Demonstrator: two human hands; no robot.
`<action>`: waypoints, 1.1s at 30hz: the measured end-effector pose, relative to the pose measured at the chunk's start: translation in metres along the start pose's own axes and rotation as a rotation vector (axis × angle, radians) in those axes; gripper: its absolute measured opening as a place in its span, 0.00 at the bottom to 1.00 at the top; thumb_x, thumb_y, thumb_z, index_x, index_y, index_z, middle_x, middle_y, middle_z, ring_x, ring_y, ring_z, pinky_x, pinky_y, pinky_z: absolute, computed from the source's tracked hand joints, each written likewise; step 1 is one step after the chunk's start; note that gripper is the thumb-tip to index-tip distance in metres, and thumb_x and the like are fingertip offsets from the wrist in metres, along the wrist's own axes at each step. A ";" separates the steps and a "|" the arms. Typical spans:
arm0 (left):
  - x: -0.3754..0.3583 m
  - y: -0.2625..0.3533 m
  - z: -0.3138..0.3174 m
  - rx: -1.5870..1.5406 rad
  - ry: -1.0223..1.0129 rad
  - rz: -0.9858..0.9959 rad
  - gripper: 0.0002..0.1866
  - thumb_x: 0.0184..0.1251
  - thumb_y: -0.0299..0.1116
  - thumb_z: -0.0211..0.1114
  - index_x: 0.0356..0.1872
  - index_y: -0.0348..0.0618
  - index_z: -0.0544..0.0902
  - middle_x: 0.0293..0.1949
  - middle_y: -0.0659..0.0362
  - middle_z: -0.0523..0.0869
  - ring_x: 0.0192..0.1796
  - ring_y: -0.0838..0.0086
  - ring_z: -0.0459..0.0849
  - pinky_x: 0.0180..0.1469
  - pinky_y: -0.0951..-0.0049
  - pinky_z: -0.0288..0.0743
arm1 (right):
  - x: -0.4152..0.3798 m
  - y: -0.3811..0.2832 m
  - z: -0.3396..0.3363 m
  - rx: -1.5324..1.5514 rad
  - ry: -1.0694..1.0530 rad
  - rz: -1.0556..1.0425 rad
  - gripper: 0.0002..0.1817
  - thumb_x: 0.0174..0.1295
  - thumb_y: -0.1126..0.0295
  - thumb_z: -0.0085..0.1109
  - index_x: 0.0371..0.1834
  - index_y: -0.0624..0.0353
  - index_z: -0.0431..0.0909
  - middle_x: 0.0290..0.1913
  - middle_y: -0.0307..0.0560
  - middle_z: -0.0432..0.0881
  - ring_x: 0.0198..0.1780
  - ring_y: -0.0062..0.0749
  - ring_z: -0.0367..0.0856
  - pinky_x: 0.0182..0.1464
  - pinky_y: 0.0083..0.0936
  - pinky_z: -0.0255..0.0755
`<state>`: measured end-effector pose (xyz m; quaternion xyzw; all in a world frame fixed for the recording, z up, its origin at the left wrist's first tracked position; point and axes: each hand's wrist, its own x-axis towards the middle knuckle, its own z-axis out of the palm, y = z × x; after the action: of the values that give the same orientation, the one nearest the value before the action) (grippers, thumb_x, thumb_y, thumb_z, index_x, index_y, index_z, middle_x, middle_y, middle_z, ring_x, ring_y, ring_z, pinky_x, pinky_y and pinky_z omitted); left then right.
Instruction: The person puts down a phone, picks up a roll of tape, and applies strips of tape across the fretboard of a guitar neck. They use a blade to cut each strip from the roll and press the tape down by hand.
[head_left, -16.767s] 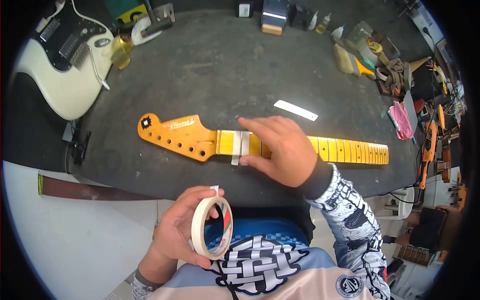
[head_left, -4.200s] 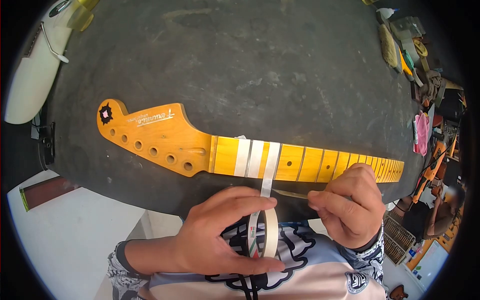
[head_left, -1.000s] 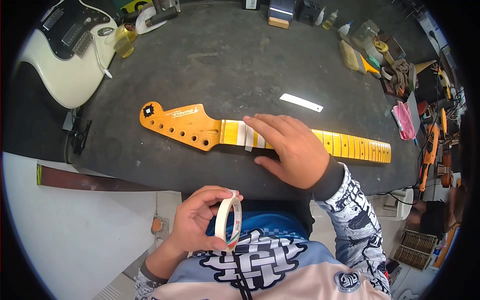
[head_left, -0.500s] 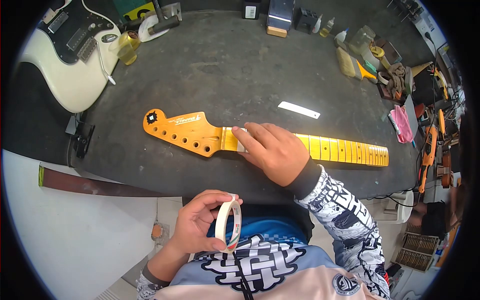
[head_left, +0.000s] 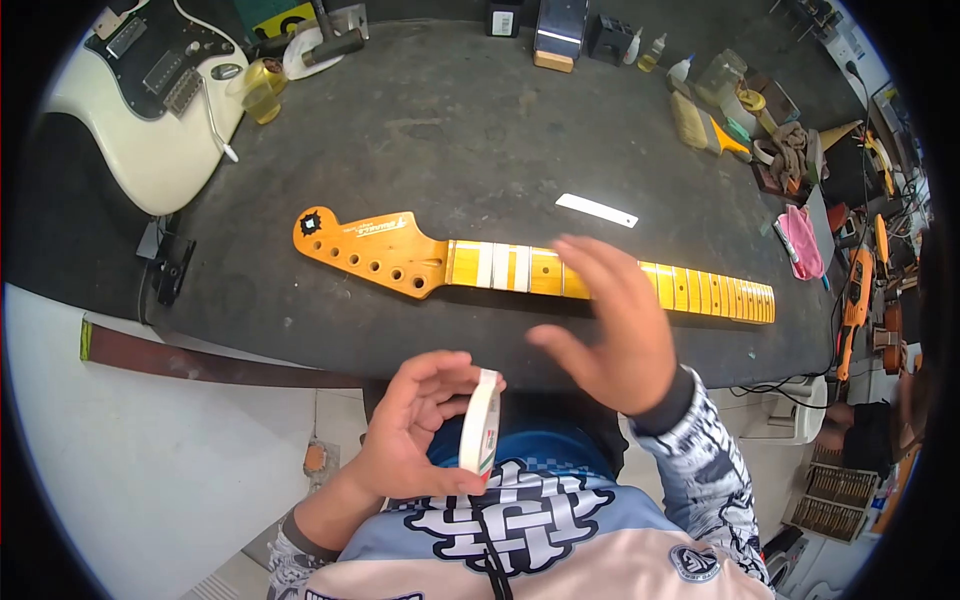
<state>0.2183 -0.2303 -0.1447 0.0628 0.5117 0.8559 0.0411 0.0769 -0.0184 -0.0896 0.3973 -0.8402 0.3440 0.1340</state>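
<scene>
My left hand (head_left: 415, 430) is closed around a roll of masking tape (head_left: 480, 430), held upright between thumb and fingers at the table's near edge. My right hand (head_left: 622, 335) hangs open over the near side of a guitar neck (head_left: 605, 281), thumb and fingers apart with nothing between them. It hides part of the middle of the fretboard. The neck lies across the table, its orange headstock (head_left: 362, 250) to the left. Pale strips of tape (head_left: 486, 266) cross the fretboard near the headstock. Beyond the neck lies a flat white metal strip (head_left: 597, 210).
A white guitar body (head_left: 165, 160) lies at the left, beside a yellowish cup (head_left: 262, 103) and a hammer (head_left: 335, 46). A wide brush (head_left: 705, 125), small bottles (head_left: 654, 54) and a pink cloth (head_left: 800, 243) sit along the right side. A phone (head_left: 560, 28) stands at the back.
My right hand has lifted off the fretboard and moved right and toward me, uncovering the tape strips. My left hand has shifted slightly right with the tape roll.
</scene>
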 end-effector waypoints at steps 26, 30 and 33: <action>0.039 0.003 0.038 0.552 -0.236 0.116 0.62 0.49 0.36 0.88 0.79 0.43 0.50 0.59 0.43 0.80 0.60 0.58 0.84 0.66 0.59 0.76 | -0.039 -0.024 -0.032 0.357 -0.166 0.314 0.05 0.58 0.76 0.71 0.37 0.61 0.86 0.38 0.47 0.87 0.39 0.42 0.85 0.43 0.33 0.77; 0.034 0.004 0.037 0.543 -0.123 -0.081 0.54 0.53 0.39 0.85 0.76 0.42 0.58 0.58 0.43 0.80 0.57 0.61 0.85 0.59 0.65 0.80 | -0.029 -0.038 -0.053 0.377 -0.185 0.310 0.05 0.58 0.76 0.71 0.35 0.60 0.84 0.38 0.47 0.86 0.40 0.41 0.85 0.45 0.33 0.77; 0.034 0.010 0.033 0.594 -0.176 -0.236 0.42 0.55 0.41 0.84 0.68 0.40 0.71 0.55 0.45 0.80 0.51 0.64 0.84 0.51 0.68 0.80 | -0.021 -0.048 -0.076 0.415 -0.153 0.279 0.06 0.58 0.76 0.72 0.36 0.61 0.83 0.38 0.46 0.86 0.40 0.40 0.86 0.46 0.32 0.77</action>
<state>0.1895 -0.2014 -0.1179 0.0861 0.7370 0.6501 0.1638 0.1230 0.0238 -0.0222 0.3216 -0.8059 0.4931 -0.0630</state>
